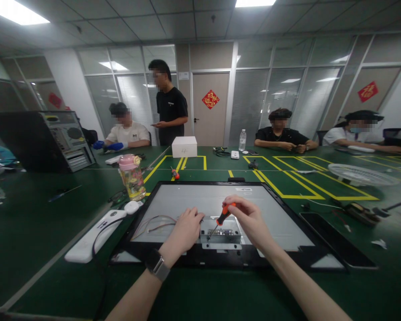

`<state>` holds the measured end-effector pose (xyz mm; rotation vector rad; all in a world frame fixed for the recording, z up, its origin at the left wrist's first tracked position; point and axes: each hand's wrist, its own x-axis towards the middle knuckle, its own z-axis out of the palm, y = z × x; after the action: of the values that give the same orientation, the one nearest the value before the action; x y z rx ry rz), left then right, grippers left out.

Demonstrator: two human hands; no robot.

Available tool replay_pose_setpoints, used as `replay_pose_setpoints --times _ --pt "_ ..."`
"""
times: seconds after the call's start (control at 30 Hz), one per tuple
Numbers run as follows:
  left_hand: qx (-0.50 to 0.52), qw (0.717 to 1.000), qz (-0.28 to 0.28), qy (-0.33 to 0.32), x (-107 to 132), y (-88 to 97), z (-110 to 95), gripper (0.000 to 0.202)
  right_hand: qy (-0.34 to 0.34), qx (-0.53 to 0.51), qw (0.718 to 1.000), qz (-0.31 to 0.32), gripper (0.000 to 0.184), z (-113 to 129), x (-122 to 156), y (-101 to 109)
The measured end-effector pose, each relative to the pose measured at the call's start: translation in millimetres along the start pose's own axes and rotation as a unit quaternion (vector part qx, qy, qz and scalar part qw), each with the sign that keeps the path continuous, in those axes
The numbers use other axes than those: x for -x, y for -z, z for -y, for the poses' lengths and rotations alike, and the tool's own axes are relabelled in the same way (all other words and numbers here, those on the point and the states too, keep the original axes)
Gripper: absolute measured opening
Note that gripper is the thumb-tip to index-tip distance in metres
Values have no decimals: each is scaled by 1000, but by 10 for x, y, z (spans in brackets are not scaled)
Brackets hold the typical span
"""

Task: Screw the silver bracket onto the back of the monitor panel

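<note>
A flat display panel (277, 214) with a grey back and black frame lies in front of me. Near its front edge sits a metal bracket (220, 240) with a small circuit board in it. Pinched in my right hand (250, 218) is an orange-and-black screwdriver (224, 214), tilted, its tip down at the bracket's left end. My left hand (185, 229), a watch on its wrist, has its fingers curled against the bracket's upper left side; the fingertips are partly hidden. Thin wires (153, 220) lie on the panel left of that hand.
Left of the panel are a white device (95, 234) with a black cable and a pink-lidded bottle (132, 178). A black slab (337, 238) lies to the right. Farther back stand a white box (184, 147) and a computer case (43, 140). Several people are around the table.
</note>
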<state>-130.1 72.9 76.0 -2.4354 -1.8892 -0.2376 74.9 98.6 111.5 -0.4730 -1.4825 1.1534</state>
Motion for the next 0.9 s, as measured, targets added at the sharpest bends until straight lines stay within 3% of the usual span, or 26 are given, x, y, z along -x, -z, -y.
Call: replay_pose_setpoints --times 0.2,0.33,0.53,0.73,0.9 --pt "3 1000 2 -2 -1 15 -11 40 -54 -84 993 65 26 44 14 -26" --pt "1 1000 6 0 -4 4 -12 40 -31 -72 995 61 17 37 11 -36" --pt "-4 1000 1 2 -18 -26 -3 37 -51 -95 991 81 29 19 18 -36" --pt "3 1000 0 -1 -1 7 -12 37 -39 -100 992 73 14 13 15 -39" --pt "3 1000 0 -1 3 18 -21 38 -54 -113 989 75 24 23 7 -28"
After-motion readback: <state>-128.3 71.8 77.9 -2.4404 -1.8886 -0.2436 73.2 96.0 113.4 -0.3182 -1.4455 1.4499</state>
